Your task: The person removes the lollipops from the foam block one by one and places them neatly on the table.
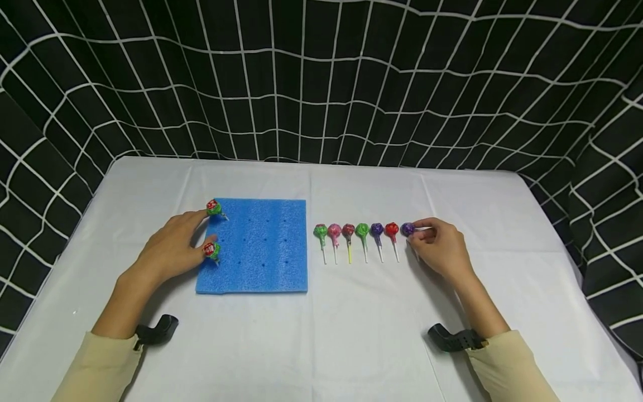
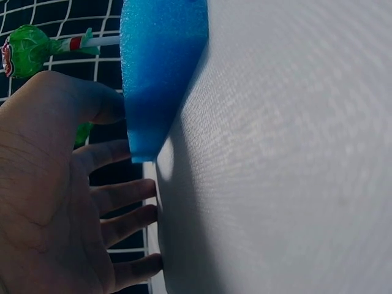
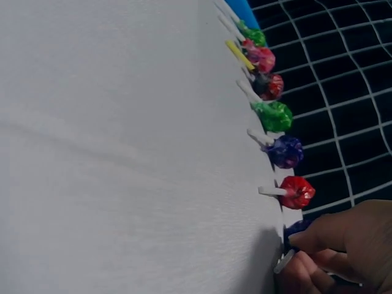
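Note:
My right hand [image 1: 443, 248] pinches a purple-wrapped lollipop [image 1: 407, 229] at the right end of a row on the table. The right wrist view shows its white stick [image 3: 285, 261] poking out below the fingers. On the other side, my left hand [image 1: 168, 245] rests at the left edge of a blue foam block [image 1: 273, 251], fingers spread and thumb against the foam. Two green-and-red lollipops [image 1: 213, 207] stand with their sticks in the block's left column, close by that hand. Small holes dot the rest of its top.
Left of the held lollipop lie several others in line: red [image 1: 391, 229], purple [image 1: 377, 229], green [image 1: 362, 230], dark red with a yellow stick [image 1: 348, 230], pink [image 1: 334, 231] and green-red [image 1: 320, 230]. A white cloth [image 1: 351, 329] covers the table; black netted curtain [image 1: 321, 84] hangs behind.

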A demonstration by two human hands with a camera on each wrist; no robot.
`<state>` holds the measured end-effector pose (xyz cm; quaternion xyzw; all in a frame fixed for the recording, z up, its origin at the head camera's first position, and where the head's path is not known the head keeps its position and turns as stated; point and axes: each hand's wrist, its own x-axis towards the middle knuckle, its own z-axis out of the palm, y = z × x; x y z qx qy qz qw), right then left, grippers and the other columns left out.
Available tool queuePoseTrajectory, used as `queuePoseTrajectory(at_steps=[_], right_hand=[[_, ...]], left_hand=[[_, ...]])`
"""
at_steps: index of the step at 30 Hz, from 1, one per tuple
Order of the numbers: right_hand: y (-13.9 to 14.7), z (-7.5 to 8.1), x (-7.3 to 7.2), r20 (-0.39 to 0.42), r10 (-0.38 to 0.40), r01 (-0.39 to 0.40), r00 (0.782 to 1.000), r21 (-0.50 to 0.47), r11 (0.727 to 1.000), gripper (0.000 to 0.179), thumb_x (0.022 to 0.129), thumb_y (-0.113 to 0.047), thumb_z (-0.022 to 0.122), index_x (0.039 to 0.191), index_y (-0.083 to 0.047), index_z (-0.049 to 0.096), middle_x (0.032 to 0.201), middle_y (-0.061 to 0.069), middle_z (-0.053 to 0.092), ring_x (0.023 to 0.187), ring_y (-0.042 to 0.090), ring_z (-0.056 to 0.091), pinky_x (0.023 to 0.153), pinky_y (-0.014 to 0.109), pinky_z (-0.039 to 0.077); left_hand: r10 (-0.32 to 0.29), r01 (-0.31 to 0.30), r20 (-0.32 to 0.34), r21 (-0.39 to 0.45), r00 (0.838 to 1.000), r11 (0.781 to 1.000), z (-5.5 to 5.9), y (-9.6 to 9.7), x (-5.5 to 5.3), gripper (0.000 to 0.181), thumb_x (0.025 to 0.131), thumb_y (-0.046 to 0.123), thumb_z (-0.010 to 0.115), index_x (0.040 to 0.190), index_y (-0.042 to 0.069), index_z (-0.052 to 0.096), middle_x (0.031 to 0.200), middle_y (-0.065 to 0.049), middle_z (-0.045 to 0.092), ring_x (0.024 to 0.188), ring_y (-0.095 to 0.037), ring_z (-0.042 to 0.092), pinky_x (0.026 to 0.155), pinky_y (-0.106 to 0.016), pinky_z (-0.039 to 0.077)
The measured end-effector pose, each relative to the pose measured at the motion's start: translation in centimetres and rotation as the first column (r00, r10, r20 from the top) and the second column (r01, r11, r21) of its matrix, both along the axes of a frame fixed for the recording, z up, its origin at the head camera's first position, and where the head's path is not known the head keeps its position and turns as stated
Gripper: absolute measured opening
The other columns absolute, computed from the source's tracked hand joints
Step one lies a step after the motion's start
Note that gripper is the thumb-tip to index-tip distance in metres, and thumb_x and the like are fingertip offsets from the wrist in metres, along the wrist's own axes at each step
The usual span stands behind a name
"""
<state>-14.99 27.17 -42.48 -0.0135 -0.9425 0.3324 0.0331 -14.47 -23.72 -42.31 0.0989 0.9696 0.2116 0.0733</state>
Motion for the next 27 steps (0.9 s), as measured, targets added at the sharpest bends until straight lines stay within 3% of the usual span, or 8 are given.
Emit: queuePoseTrajectory(at_steps=[11,18,27], right_hand=[[0.0,0.1,-0.2,-0.014,-0.012,0.013,1.0,0.035,0.999,0.033,0.094,-0.012,0.07,0.123,0.004,0.07,0.093,0.019,0.077,0.072,0.01,0.063,0.064,0.022,0.047],[0.0,0.5,0.3,0.054,-0.002,-0.001,0.999,0.06,0.998,0.047,0.101,-0.029,0.068,0.136,0.002,0.063,0.107,0.023,0.077,0.094,0.032,0.076,0.077,0.032,0.051],[-1.7,1.4,1.1,-0.029,-0.006,0.009,1.0,0.094,0.996,0.046,0.101,-0.028,0.067,0.137,-0.001,0.064,0.121,0.026,0.075,0.108,0.043,0.075,0.088,0.06,0.056]], left_hand=[[-0.001,0.001,-0.004,0.0,1.0,1.0,-0.1,0.3,-0.1,0.066,0.106,0.034,0.056,0.16,0.0,0.04,0.163,-0.028,0.044,0.153,-0.051,0.037,0.121,-0.073,0.035],[0.003,-0.003,-0.018,-0.012,1.0,1.0,-0.2,0.1,-0.1,0.064,0.105,0.034,0.057,0.159,0.003,0.042,0.162,-0.027,0.046,0.151,-0.051,0.04,0.12,-0.073,0.037],[-0.003,0.003,-0.014,-0.011,1.0,1.0,-0.1,0.0,-0.1,0.065,0.104,0.034,0.057,0.159,0.002,0.042,0.162,-0.027,0.046,0.151,-0.052,0.04,0.12,-0.073,0.036]])
